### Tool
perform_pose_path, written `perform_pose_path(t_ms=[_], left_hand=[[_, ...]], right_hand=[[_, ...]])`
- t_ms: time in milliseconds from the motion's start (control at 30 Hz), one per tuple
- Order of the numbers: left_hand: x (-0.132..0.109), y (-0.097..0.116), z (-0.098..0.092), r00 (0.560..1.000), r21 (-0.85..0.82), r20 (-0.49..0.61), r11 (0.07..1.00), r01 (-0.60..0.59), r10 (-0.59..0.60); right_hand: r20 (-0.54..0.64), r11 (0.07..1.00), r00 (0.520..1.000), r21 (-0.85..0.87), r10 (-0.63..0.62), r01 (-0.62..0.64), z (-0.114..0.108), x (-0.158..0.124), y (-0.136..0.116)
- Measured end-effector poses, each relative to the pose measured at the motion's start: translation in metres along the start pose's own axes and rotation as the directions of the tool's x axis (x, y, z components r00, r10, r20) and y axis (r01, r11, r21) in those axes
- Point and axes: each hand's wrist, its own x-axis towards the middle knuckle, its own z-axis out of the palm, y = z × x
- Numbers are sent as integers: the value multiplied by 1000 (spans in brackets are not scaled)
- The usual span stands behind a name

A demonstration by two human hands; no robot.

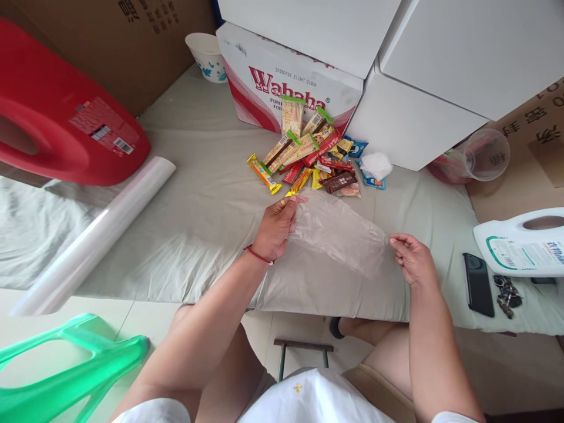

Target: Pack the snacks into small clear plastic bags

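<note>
A thin clear plastic bag (339,232) is stretched between my two hands above a grey sheet-covered surface (198,217). My left hand (275,226), with a red string at the wrist, pinches the bag's upper left edge. My right hand (412,258) pinches its right edge. Just beyond the bag lies a pile of wrapped snack bars and candies (311,155), leaning against a Wahaha carton (282,79).
A roll of clear film (94,235) lies at the left beside a red jug (61,117). White boxes (440,70) stand at the back. A phone (478,283), keys (506,294) and a white jug (524,244) rest at the right. A green stool (66,370) is at lower left.
</note>
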Motion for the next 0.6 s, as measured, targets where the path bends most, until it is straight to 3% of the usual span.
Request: perform_pose_path(t_ms=[67,100,133,167,233,300,367,467,600], left_hand=[[-1,-2,3,1000,7,-2,1000,9,-9],[-2,-3,4,1000,12,-2,1000,10,-10],[-4,-4,6,1000,18,0,1000,12,-12],[-5,-5,8,1000,23,4,1000,13,-13],[-8,-6,10,1000,25,11,1000,18,-18],[-11,-6,12,999,18,27,999,27,-27],[-13,-5,12,998,12,49,1000,27,-28],[-15,-5,10,996,5,78,999,37,-38],[-18,2,5,993,3,100,998,56,-56]], right_hand=[[-154,977,969,-122,-195,177,13,-13,-1],[-166,954,945,-157,-281,256,24,-24,-5],[-133,934,931,-164,-341,319,37,-36,-9],[-26,885,899,-192,-436,424,53,-50,-15],[209,715,743,-203,-635,669,87,-73,-25],[306,578,617,-217,-725,787,119,-89,-31],[343,505,562,-246,-753,827,142,-94,-32],[349,531,591,-258,-728,807,156,-90,-29],[282,763,755,-108,-591,637,148,-76,-29]])
